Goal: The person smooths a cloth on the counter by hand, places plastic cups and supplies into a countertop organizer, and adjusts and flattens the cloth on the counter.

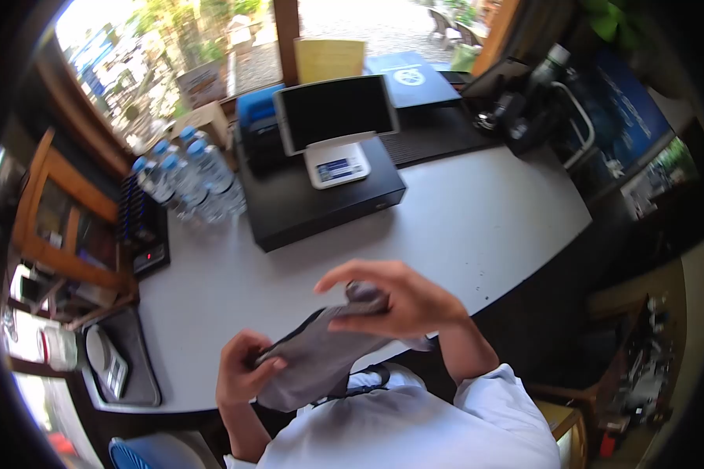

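Note:
A grey cloth (pixel 309 359) with a dark edge is stretched between my two hands, above the near edge of the pale table. My left hand (pixel 246 366) pinches its left end, fingers curled round the edge. At the other end, my right hand (pixel 399 301) grips a bunched part of the cloth between thumb and fingers. Its index finger reaches out over the bunched part. Dark straps hang just behind the cloth, against the white shirt.
On the table (pixel 477 227) stands a black cash drawer (pixel 328 211) bearing a tablet (pixel 336 113) on a white stand. Water bottles (pixel 203 168) are grouped to its left. A black tray (pixel 145 367) holds a white scale (pixel 117 375) at the left edge.

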A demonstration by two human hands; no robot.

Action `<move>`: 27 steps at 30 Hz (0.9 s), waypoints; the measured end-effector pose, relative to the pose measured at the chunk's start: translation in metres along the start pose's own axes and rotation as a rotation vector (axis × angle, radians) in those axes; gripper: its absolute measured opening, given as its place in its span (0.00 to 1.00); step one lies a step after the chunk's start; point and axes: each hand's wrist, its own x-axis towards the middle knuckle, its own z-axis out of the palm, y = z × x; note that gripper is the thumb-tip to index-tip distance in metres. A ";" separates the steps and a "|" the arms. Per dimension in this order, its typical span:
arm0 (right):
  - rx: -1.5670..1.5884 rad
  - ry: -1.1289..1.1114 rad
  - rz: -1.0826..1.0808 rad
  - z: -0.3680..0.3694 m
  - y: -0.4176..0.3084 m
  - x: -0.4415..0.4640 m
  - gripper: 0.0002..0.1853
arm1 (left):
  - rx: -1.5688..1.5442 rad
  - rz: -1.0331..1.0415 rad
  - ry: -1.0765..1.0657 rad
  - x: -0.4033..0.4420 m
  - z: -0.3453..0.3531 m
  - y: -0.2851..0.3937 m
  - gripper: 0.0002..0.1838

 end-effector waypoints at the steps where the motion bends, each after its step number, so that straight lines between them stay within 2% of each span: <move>1: 0.074 -0.053 0.159 -0.003 0.003 0.006 0.23 | 0.251 -0.016 -0.009 0.005 -0.007 -0.006 0.15; 2: 0.007 -0.045 0.302 -0.003 0.014 0.014 0.25 | 0.211 -0.070 0.025 0.015 0.000 -0.008 0.14; 3: -0.066 -0.038 0.439 0.004 0.032 0.020 0.27 | 0.297 -0.077 0.076 0.024 -0.003 -0.019 0.14; 5: -0.516 0.183 0.285 0.031 0.081 0.014 0.30 | 0.582 -0.037 0.222 0.025 -0.019 -0.063 0.15; 7: -0.496 0.189 0.200 0.055 0.108 0.003 0.31 | 0.974 0.043 0.416 0.022 -0.035 -0.101 0.17; 9: -0.431 0.161 0.197 0.080 0.117 -0.003 0.31 | 1.031 0.036 0.499 0.017 -0.021 -0.101 0.19; 11: -0.312 0.087 0.287 0.107 0.118 -0.012 0.30 | 1.045 -0.048 0.356 0.013 0.013 -0.117 0.29; 14: -0.292 0.163 0.271 0.129 0.131 -0.018 0.27 | 1.150 -0.167 0.283 0.006 0.066 -0.145 0.41; 17: -0.244 0.184 0.233 0.137 0.122 -0.017 0.24 | 1.285 -0.054 0.251 0.005 0.049 -0.160 0.46; 20: -0.224 0.208 0.237 0.139 0.113 -0.018 0.20 | 1.263 -0.104 0.345 0.008 -0.008 -0.151 0.45; 23: -0.186 0.239 0.254 0.145 0.107 -0.022 0.17 | 1.277 -0.220 0.656 0.017 -0.075 -0.163 0.45; 26: -0.098 0.240 0.293 0.156 0.105 -0.022 0.16 | 1.366 -0.164 0.554 0.016 -0.038 -0.155 0.45; 27: -0.065 0.234 0.302 0.161 0.106 -0.022 0.15 | 1.374 -0.090 0.411 0.010 -0.015 -0.153 0.45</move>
